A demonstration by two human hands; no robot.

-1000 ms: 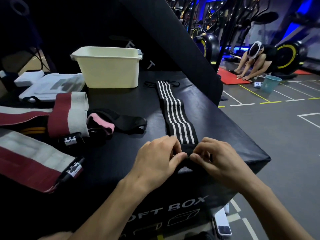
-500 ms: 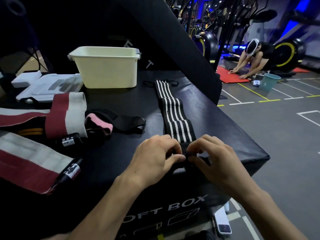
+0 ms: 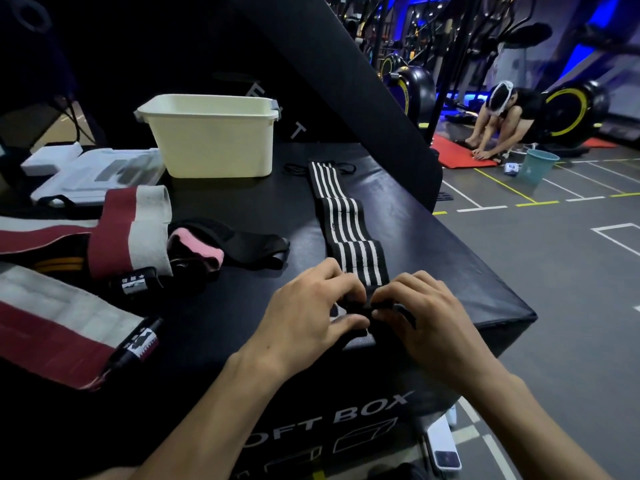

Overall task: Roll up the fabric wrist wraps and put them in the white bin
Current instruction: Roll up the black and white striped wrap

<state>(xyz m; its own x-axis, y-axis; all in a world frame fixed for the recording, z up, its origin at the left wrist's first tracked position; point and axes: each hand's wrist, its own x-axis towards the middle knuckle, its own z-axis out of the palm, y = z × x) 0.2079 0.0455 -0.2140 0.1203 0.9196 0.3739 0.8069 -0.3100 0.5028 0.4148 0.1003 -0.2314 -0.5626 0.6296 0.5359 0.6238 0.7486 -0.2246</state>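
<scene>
My left hand (image 3: 311,313) and right hand (image 3: 420,317) sit close together, knuckles up, fingers curled down and thumbs tucked inward, both pinching the near end of the striped wrap (image 3: 349,237). Both forearms reach forward, converging.

A bare strip of the worktop (image 3: 242,216) is seen between the striped wrap (image 3: 341,216) and the black strap (image 3: 256,245), and it runs up to the bin (image 3: 214,143). The bin is open at the top, and nothing is placed over its rim. The way to the left is blocked by the red-white wraps (image 3: 135,226), the pink piece (image 3: 195,247) and the white tray (image 3: 93,171), which are lying close together. Behind the bin and to its right, a slanted black pad (image 3: 346,81) is leaning over the worktop, so the room there is limited. The right edge of the worktop is left free beside the striped wrap. Both hands (image 3: 311,317) (image 3: 426,320) are kept at the near edge.
</scene>
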